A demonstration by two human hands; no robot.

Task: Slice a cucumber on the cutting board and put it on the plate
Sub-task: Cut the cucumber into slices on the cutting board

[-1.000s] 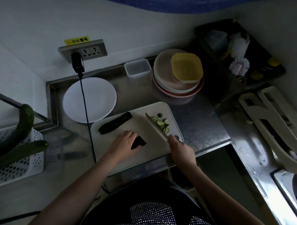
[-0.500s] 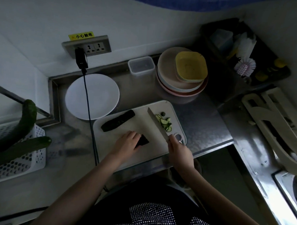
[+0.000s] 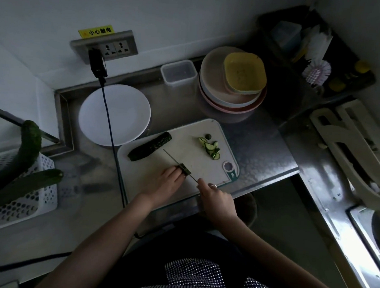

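The short dark-green cucumber stub (image 3: 184,169) lies on the white plastic cutting board (image 3: 191,131), its long axis running left-right, cut end toward the right. The left hand (image 3: 164,183) pins it with curled fingertips. The right hand (image 3: 216,199) grips the thin knife (image 3: 177,164), whose blade crosses the stub. A longer cucumber piece (image 3: 149,146) lies diagonally behind, near the slices (image 3: 211,148) and the round white plate (image 3: 114,115).

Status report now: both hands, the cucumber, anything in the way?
Left hand pins short cucumber piece on cutting board. Right hand holds knife, blade at piece. Slices on board; white plate bare. Cable crosses plate.
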